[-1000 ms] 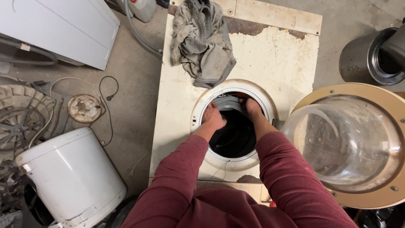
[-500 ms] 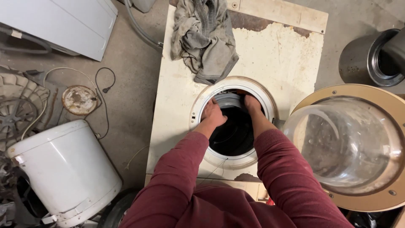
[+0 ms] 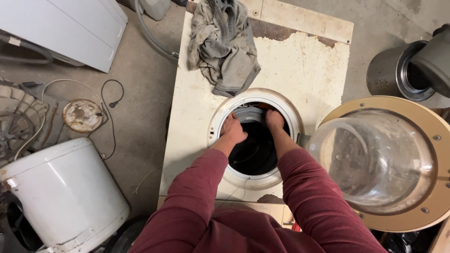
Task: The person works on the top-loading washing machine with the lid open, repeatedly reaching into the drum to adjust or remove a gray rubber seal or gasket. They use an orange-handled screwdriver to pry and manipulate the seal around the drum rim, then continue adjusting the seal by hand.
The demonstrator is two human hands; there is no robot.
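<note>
The washing machine point(image 3: 197, 122) lies on its back on the concrete floor, front panel up, w/ rust marks on the white paint. Both hands are inside the round door opening point(image 3: 255, 140), at its far edge. The left hand point(image 3: 233, 130) rests on the grey rubber seal point(image 3: 248, 114), fingers curled over it. The right hand point(image 3: 274, 119) is just beside, fingers reaching deeper under the rim; if it grips something, I cannot tell. The glass door point(image 3: 379, 161) stands open at the right side, near the right forearm. A grey rag point(image 3: 225, 47) lies on the panel above the opening, touching its ring. A white tub point(image 3: 61, 192) is at the left on the floor, and a metal drum point(image 3: 398, 70) at the top right.
</note>
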